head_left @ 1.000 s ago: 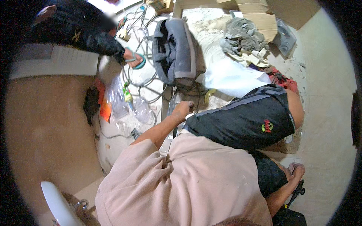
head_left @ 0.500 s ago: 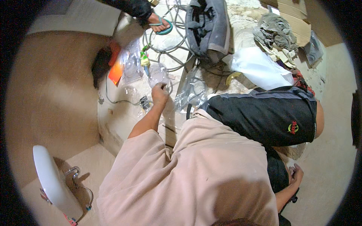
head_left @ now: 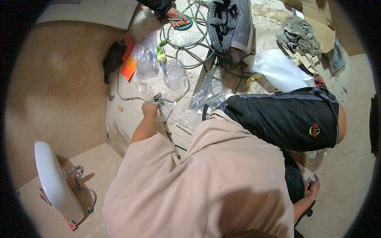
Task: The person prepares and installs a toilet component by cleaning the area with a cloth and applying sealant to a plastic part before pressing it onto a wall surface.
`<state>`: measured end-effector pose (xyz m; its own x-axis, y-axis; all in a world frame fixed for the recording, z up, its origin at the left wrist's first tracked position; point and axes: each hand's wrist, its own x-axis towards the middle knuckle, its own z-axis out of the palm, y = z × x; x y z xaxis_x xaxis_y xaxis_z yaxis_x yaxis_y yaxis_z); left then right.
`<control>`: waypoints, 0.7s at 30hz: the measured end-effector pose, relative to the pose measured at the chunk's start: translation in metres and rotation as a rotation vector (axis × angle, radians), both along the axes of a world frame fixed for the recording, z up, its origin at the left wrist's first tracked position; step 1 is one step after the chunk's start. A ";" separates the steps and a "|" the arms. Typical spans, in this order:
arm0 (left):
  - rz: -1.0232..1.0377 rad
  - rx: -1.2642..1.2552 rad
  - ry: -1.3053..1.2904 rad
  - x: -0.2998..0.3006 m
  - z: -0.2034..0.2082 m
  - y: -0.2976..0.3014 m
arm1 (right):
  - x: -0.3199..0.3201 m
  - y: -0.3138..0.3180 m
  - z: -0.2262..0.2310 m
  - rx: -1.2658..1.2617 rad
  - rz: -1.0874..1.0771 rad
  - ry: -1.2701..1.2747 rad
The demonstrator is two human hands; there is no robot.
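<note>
My left hand (head_left: 150, 109) reaches down to the floor, its fingers closed beside a small dark fitting (head_left: 158, 98) and crinkled clear plastic. What the fingers hold, if anything, is hidden. Close by on the floor lie a clear plastic bag (head_left: 175, 74), a screwdriver-like tool with a yellow-green handle (head_left: 161, 54) and dark thin rods (head_left: 183, 129). Out to the right, next to my bent leg, my right hand (head_left: 312, 187) has its fingers curled in; whatever is in them is too small to make out.
A co-worker's sandalled foot (head_left: 181, 21) stands beside coiled grey cable (head_left: 186, 49). A dark open tool bag (head_left: 232, 29), a white sheet (head_left: 279, 71) and grey rags (head_left: 298, 36) lie beyond my knee. A white washbasin (head_left: 57, 180) is at lower left. An orange card (head_left: 128, 67) lies near the wall.
My left hand has left the clear plastic bag and come nearer to me, down to the small dark fitting. The view has shifted slightly. My right hand stays by my leg.
</note>
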<state>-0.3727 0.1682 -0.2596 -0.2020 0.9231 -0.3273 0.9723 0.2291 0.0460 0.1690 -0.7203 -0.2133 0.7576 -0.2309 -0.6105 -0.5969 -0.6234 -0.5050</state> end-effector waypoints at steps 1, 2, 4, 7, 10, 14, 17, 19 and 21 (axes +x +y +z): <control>-0.050 0.117 0.009 0.000 -0.003 -0.002 | -0.004 0.002 0.006 0.145 -0.012 0.069; -0.060 0.198 -0.031 0.011 -0.009 0.000 | -0.010 0.005 0.015 0.141 -0.111 0.140; -0.239 0.354 -0.070 0.055 -0.024 -0.005 | -0.024 0.026 0.033 0.299 -0.404 0.059; -0.763 0.274 -0.567 0.187 -0.019 -0.006 | -0.088 0.065 0.089 0.297 -0.558 -0.245; -1.172 0.346 -0.773 0.350 0.046 -0.051 | -0.102 0.100 0.122 0.015 -0.792 -0.351; -1.384 0.552 -1.348 0.542 0.187 -0.151 | -0.051 0.143 0.119 -0.435 -0.737 -0.605; -1.416 -0.053 -1.636 0.653 0.258 -0.242 | -0.051 0.160 0.140 -0.382 -0.755 -0.814; -1.510 -0.191 -1.798 0.712 0.301 -0.309 | -0.076 0.181 0.154 -0.472 -0.810 -0.917; -1.618 -0.417 -1.836 0.740 0.335 -0.382 | -0.101 0.202 0.169 -0.541 -0.811 -1.006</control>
<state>0.3670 -0.2143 0.0752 0.8073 -0.1064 0.5805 -0.5890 -0.0837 0.8038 0.0677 -0.5182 -0.0440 0.3556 -0.8393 0.4114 -0.4108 -0.5357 -0.7378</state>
